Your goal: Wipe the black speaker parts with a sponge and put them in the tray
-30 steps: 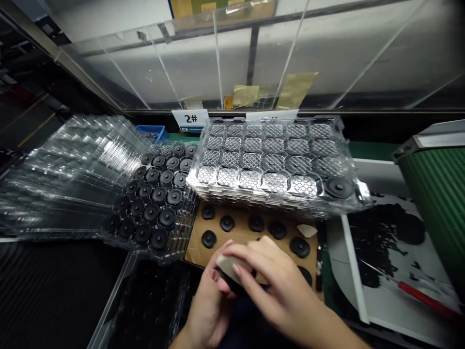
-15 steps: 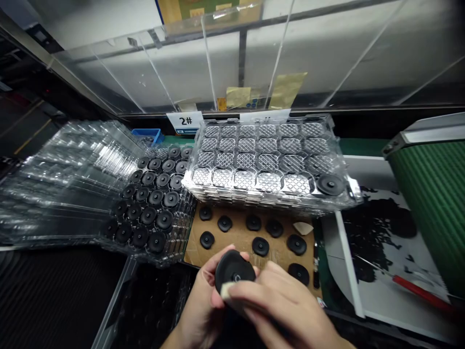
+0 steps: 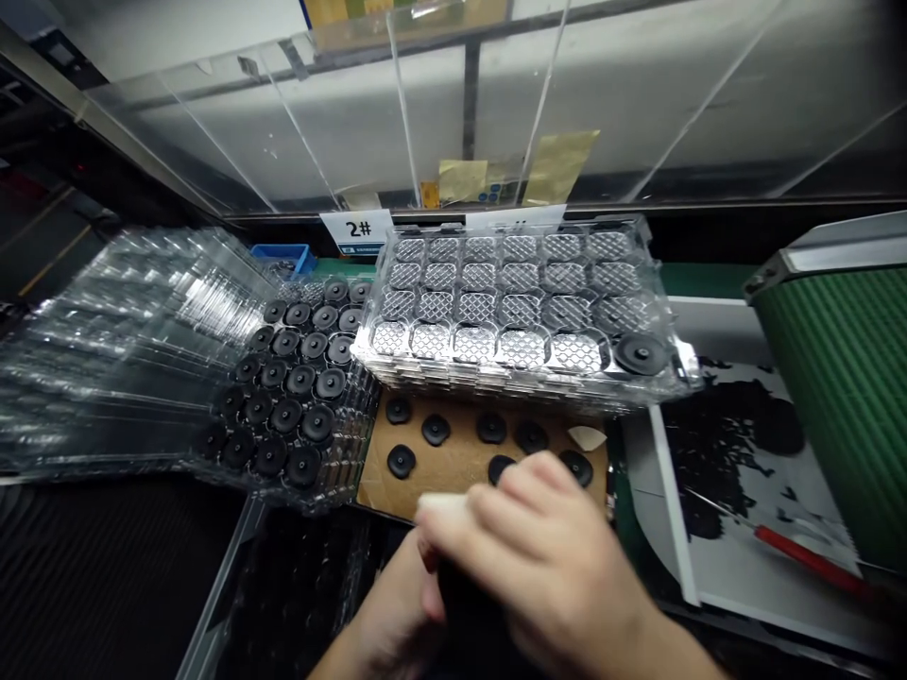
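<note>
**At the near edge of the desk, both hands closed over one disc**

Low in front of me, my hands are pressed together. My left hand [image 3: 393, 614] is curled from below around a black disc [image 3: 460, 604], of which only a dark edge shows between my fingers. My right hand [image 3: 545, 557] lies over the top of it, fingers bent, pinching a pale pad [image 3: 440, 505] against the disc's far side.

Just beyond my knuckles lies a cardboard sheet [image 3: 460, 463] with loose discs [image 3: 435, 430] spread on it in two rough rows; my right hand hides some of them. Behind the cardboard sits a clear tray [image 3: 496, 321] of patterned pockets, with a single disc [image 3: 641, 352] in its near right corner. To its left a second tray [image 3: 298, 378] is full of discs, and a stack of empty trays [image 3: 106, 349] fans out further left. A label reading 2# [image 3: 356, 229] stands behind them. Off to the right, a red-handled tool [image 3: 808, 562] lies on a white sheet scattered with black scraps, beside a green belt [image 3: 843, 397].
</note>
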A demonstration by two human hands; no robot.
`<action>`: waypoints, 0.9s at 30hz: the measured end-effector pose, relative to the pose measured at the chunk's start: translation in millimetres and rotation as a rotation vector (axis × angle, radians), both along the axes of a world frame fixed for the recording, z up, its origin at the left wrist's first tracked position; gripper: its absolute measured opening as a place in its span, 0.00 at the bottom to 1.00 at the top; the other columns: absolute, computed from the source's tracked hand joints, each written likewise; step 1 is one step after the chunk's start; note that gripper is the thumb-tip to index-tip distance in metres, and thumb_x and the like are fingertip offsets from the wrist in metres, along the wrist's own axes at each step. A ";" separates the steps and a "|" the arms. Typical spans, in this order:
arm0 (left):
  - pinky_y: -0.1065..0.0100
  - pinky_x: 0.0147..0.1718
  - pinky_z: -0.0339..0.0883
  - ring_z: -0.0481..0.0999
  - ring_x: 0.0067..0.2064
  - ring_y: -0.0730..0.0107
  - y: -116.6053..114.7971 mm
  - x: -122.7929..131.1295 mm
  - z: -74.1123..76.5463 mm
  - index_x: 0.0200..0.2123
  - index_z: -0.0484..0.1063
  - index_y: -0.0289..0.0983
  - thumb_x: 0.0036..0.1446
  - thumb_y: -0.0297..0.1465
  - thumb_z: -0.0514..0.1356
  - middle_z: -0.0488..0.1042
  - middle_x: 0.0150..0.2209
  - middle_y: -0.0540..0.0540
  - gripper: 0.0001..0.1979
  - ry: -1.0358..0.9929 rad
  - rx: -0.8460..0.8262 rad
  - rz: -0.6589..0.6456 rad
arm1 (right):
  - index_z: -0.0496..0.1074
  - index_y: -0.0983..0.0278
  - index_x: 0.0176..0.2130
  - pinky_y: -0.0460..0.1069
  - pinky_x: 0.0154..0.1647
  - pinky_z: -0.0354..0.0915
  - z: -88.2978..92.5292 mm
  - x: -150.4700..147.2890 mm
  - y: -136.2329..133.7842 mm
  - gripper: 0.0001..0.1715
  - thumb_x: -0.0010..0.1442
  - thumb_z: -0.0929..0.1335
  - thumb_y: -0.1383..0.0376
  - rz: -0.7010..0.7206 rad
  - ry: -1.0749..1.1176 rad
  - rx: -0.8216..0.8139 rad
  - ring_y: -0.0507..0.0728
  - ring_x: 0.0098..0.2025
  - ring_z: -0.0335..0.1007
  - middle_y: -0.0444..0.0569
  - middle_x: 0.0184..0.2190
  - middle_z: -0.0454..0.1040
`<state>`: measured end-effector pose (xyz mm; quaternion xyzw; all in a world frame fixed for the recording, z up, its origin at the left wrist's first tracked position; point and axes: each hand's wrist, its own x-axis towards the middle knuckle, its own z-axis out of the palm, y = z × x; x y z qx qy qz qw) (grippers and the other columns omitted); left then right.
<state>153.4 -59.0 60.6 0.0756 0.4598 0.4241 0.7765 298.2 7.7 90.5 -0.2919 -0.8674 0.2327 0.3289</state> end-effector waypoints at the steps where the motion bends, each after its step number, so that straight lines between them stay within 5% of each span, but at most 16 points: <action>1: 0.58 0.47 0.65 0.71 0.46 0.55 0.5 0.3 1.1 0.34 0.77 0.38 0.31 0.44 0.70 0.77 0.32 0.48 0.25 -0.002 0.008 -0.017 | 0.73 0.64 0.42 0.51 0.27 0.53 -1.8 -2.2 -0.3 0.16 0.66 0.58 0.67 0.043 0.048 0.023 0.53 0.24 0.57 0.45 0.23 0.72; 3: 0.59 0.42 0.68 0.74 0.40 0.58 2.6 3.0 4.4 0.35 0.77 0.38 0.34 0.43 0.70 0.77 0.30 0.48 0.24 -0.047 -0.003 -0.038 | 0.74 0.62 0.41 0.51 0.29 0.57 -8.9 -2.6 2.7 0.15 0.65 0.59 0.65 0.059 0.202 -0.081 0.52 0.26 0.62 0.45 0.25 0.73; 7: 0.65 0.37 0.70 0.78 0.38 0.60 8.6 9.1 13.6 0.39 0.77 0.39 0.21 0.40 0.74 0.79 0.38 0.46 0.33 -0.153 -0.114 0.013 | 0.73 0.57 0.43 0.48 0.36 0.65 -38.2 16.1 10.7 0.11 0.61 0.65 0.63 -0.463 0.590 -0.647 0.55 0.39 0.71 0.46 0.39 0.76; 9: 0.65 0.38 0.71 0.78 0.40 0.59 11.3 8.8 16.5 0.39 0.77 0.40 0.21 0.38 0.74 0.79 0.40 0.45 0.33 -0.168 -0.151 0.042 | 0.72 0.57 0.45 0.48 0.37 0.67 -58.1 28.1 5.4 0.14 0.60 0.65 0.58 -0.616 0.645 -0.872 0.57 0.41 0.72 0.47 0.42 0.76; 14: 0.65 0.39 0.72 0.77 0.44 0.57 13.0 2.2 10.1 0.40 0.77 0.41 0.24 0.36 0.74 0.77 0.47 0.44 0.32 -0.141 -0.143 0.066 | 0.77 0.61 0.41 0.53 0.44 0.68 -97.1 44.1 -23.5 0.19 0.55 0.68 0.53 -0.556 0.381 -1.045 0.62 0.44 0.73 0.51 0.41 0.78; 17: 0.66 0.38 0.71 0.77 0.43 0.57 12.4 1.7 2.5 0.41 0.76 0.40 0.27 0.36 0.73 0.78 0.45 0.43 0.31 -0.194 -0.113 0.052 | 0.77 0.59 0.39 0.52 0.45 0.66 -86.3 49.0 -28.6 0.15 0.55 0.68 0.55 -0.572 0.314 -0.996 0.62 0.45 0.72 0.49 0.41 0.78; 19: 0.67 0.35 0.71 0.78 0.40 0.59 13.1 3.8 1.2 0.41 0.76 0.38 0.30 0.36 0.73 0.79 0.41 0.42 0.29 -0.235 -0.115 0.000 | 0.74 0.55 0.44 0.49 0.41 0.66 -61.8 49.3 -25.0 0.13 0.59 0.66 0.59 -0.502 0.305 -0.774 0.58 0.43 0.70 0.47 0.42 0.76; 23: 0.67 0.37 0.69 0.77 0.33 0.66 16.0 9.1 8.3 0.36 0.77 0.33 0.42 0.26 0.68 0.79 0.28 0.48 0.14 -0.241 -0.163 -0.171 | 0.71 0.56 0.48 0.49 0.32 0.60 -6.8 38.9 -7.6 0.14 0.64 0.61 0.65 0.087 0.174 -0.229 0.53 0.30 0.65 0.45 0.31 0.75; 25: 0.68 0.36 0.69 0.77 0.31 0.69 15.2 10.1 10.6 0.33 0.78 0.31 0.43 0.25 0.67 0.77 0.25 0.50 0.10 -0.205 -0.170 -0.215 | 0.73 0.58 0.44 0.50 0.31 0.56 7.8 32.7 1.7 0.11 0.62 0.64 0.65 0.260 0.003 -0.205 0.52 0.27 0.62 0.44 0.27 0.73; 27: 0.70 0.33 0.70 0.77 0.28 0.70 11.7 9.9 8.8 0.30 0.78 0.29 0.42 0.27 0.68 0.78 0.24 0.47 0.10 -0.189 -0.181 -0.235 | 0.73 0.58 0.41 0.50 0.31 0.54 12.2 27.3 7.7 0.09 0.58 0.68 0.64 0.249 -0.147 -0.242 0.52 0.27 0.61 0.43 0.26 0.71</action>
